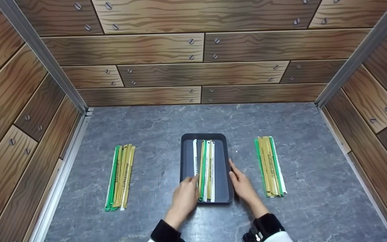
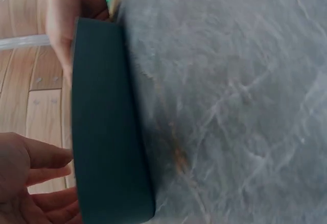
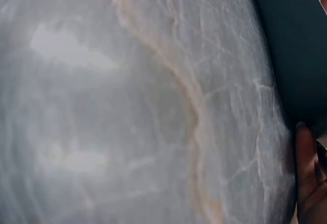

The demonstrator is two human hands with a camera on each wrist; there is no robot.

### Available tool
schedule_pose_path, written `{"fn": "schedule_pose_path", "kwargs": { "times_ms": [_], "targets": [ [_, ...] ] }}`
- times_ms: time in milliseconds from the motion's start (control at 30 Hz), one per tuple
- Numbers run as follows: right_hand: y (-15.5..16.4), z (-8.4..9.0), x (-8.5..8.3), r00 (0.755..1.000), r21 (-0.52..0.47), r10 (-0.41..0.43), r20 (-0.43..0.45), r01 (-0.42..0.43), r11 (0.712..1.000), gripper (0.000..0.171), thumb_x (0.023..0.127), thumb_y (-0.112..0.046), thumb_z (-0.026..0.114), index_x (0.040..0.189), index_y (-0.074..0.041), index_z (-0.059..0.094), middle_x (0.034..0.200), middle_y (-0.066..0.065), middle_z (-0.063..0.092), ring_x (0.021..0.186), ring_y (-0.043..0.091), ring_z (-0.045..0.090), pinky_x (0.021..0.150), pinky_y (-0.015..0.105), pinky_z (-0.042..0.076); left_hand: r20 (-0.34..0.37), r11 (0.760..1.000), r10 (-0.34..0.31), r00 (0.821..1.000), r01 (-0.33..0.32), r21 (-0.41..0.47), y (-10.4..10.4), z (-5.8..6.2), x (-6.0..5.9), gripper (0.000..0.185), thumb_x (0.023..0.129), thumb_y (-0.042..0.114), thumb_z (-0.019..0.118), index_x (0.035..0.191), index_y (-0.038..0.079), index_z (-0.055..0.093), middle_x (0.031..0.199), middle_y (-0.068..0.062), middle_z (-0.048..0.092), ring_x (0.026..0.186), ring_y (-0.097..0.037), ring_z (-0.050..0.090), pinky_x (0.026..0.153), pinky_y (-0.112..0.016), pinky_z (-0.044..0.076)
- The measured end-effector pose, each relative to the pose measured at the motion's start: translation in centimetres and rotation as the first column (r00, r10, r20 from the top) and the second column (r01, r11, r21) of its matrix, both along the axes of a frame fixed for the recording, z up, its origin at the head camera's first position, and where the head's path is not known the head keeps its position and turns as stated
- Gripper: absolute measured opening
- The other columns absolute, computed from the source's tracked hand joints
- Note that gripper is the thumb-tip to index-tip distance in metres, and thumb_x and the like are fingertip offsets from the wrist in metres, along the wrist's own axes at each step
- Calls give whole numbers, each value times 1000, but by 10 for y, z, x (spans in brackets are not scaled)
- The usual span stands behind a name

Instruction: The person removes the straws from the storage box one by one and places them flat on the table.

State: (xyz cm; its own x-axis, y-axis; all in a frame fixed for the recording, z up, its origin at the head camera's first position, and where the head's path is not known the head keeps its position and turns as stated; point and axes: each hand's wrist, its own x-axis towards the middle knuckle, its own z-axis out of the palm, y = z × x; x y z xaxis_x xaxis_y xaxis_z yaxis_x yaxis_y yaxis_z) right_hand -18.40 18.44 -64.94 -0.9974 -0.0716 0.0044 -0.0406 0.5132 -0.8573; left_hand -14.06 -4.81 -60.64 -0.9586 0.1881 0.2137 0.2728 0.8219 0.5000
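1. Dark tray [image 1: 222, 148] lying flat on the grey marbled tabletop [image 1: 166, 127], long side running away from the person; taken as landmark.
2. Inside the tray: a bundle of long paper-wrapped sticks [image 1: 207, 168], green, tan and white, lying lengthwise right of the tray's midline; one single white stick [image 1: 195, 153] lying apart, left of the bundle, bare tray floor showing between them.
3. Left hand [image 1: 186, 196] resting over the tray's near-left corner, fingers reaching in, fingertips [image 1: 194, 179] touching the near end of the single white stick and the bundle's left edge. Pinching or merely touching: cannot tell from the head view. In the left wrist view, fingers [image 2: 48, 175] lying loosely spread beside the tray wall [image 2: 107, 132], holding nothing plainly.
4. Right hand [image 1: 242, 183] lying against the tray's right rim near its near-right corner, fingers fairly straight and close together, pressing on the outer wall, not curling round anything. In the right wrist view, only one fingertip [image 3: 308, 173] showing beside the tray's dark edge [image 3: 291, 45].
5. Left of the tray, well apart: loose pile of wrapped sticks [image 1: 121, 176], lying parallel to the tray.
6. Right of the tray, nearer than the left pile: second pile of wrapped sticks [image 1: 270, 166], also lying parallel.
7. Wood-grain panels [image 1: 193, 67] standing behind and on both sides of the tray.
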Motion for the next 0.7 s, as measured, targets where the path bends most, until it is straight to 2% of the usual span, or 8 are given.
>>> {"fn": "schedule_pose_path", "kwargs": {
  "times_ms": [167, 300, 433, 700],
  "targets": [
    [0, -1, -1, 1000, -5, 6, -14, -6, 1000, 49, 104, -16, 48, 152, -14, 37, 150, 17, 39, 135, 39, 38, 111, 52, 30, -13, 995, -6, 1000, 4, -102, 8, -6, -8, 33, 88, 1, 65, 121, -2, 66, 90, -16, 65, 77, -28, 65, 65, -36, 56],
    [0, -2, -1, 1000, -8, 14, -16, -15, 1000, 49, 104, -15, 48, 152, -12, 37, 150, 17, 39, 135, 39, 38, 111, 52, 30, -40, 991, -2, 999, -3, -137, 11, -11, -16, 26, 82, -5, 68, 108, -5, 67, 84, -16, 60, 73, -27, 63, 63, -35, 56],
    [0, -1, -1, 1000, -14, 6, 4, -6, 1000, 49, 105, -17, 47, 152, -15, 36, 150, 16, 38, 136, 38, 38, 111, 51, 30, -56, 991, 18, 998, -25, -130, 13, -14, -22, 21, 77, -9, 69, 96, -5, 64, 83, -16, 58, 69, -27, 61, 60, -35, 56],
    [1, 0, 0, 1000, -29, 18, 15, -18, 999, 50, 105, -17, 46, 153, -16, 34, 151, 18, 37, 136, 39, 36, 112, 52, 29, -21, 993, 42, 999, -44, -109, 15, -15, -25, 16, 75, -11, 67, 90, -6, 64, 81, -15, 56, 64, -29, 61, 57, -37, 55]
  ]
}}
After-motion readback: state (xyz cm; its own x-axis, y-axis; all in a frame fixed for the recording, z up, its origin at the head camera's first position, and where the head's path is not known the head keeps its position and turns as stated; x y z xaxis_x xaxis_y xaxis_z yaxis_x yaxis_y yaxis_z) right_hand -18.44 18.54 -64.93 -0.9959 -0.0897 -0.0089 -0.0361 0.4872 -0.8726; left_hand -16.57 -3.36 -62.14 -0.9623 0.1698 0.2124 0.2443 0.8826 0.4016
